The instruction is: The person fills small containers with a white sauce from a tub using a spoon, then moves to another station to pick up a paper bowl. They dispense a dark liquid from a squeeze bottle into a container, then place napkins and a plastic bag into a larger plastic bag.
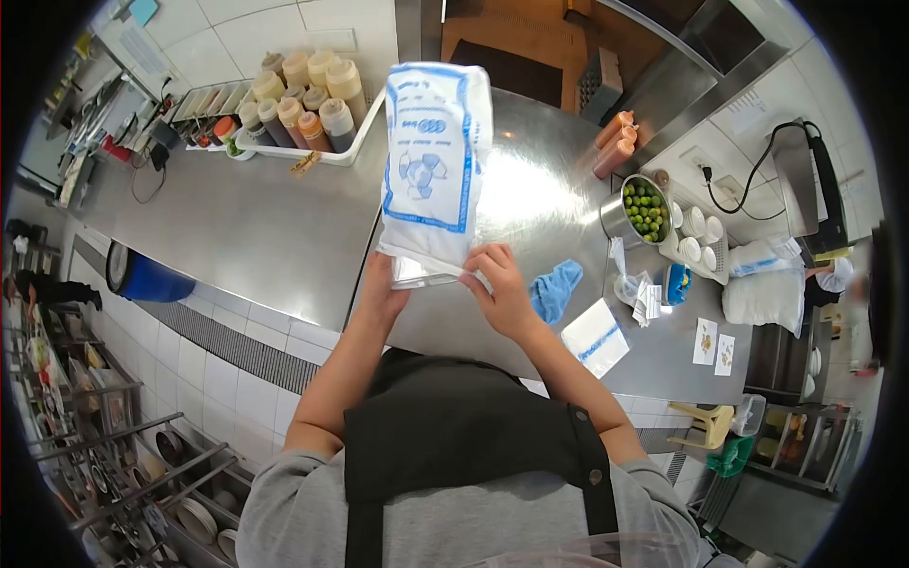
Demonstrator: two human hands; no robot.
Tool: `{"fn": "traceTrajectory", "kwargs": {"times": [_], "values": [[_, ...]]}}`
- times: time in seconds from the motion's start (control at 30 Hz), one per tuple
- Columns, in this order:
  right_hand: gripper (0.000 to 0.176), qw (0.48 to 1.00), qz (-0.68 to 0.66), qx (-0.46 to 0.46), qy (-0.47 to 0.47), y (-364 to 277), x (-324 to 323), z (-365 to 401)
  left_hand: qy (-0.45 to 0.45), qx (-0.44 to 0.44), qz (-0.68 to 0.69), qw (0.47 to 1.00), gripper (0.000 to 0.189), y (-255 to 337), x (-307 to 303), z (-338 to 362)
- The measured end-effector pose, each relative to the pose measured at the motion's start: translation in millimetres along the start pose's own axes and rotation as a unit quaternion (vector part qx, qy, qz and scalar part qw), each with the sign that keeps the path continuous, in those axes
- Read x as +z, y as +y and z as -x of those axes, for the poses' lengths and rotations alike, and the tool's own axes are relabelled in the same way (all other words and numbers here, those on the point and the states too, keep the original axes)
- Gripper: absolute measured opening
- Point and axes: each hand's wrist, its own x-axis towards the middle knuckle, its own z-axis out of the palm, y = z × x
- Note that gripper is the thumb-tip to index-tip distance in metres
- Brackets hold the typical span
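A white plastic package with blue printing [428,156] lies lengthwise ahead of me over the steel counter, its print upside down to me. At its near end the wrapping looks open, with clear plastic showing at the edge. My left hand [383,292] grips the near left corner, its fingers partly hidden beneath the package. My right hand [497,284] pinches the near right corner between thumb and fingers. A crumpled blue cloth [556,290] and a flat white packet with a blue band [596,338] lie to the right of my right hand.
A white tray of squeeze bottles [355,142] stands at the back left. On the right are orange sauce bottles [615,147], a steel pot of green limes [620,222], a rack of white cups [705,251] and a large white bag [765,293]. Other people are at both far edges.
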Motion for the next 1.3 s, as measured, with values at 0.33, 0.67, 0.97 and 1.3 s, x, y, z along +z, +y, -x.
{"fn": "traceTrajectory", "kwargs": {"times": [0.33,0.67,0.97,1.3], "values": [[0.012,0.982,-0.08,0.165,-0.035,6,12,24,0.098,-0.102,-0.011,0.99,0.036,18,16,6],[0.013,0.767,-0.517,0.379,-0.04,24,36,54,0.025,-0.053,-0.667,0.743,0.048,40,13,19],[0.01,0.911,-0.314,0.266,0.017,17,-8,11,-0.127,0.144,-0.701,0.687,0.045,71,24,11],[0.006,0.965,-0.082,0.008,0.249,-73,-110,-54,-0.138,0.472,-0.681,0.542,0.039,136,160,79]]}}
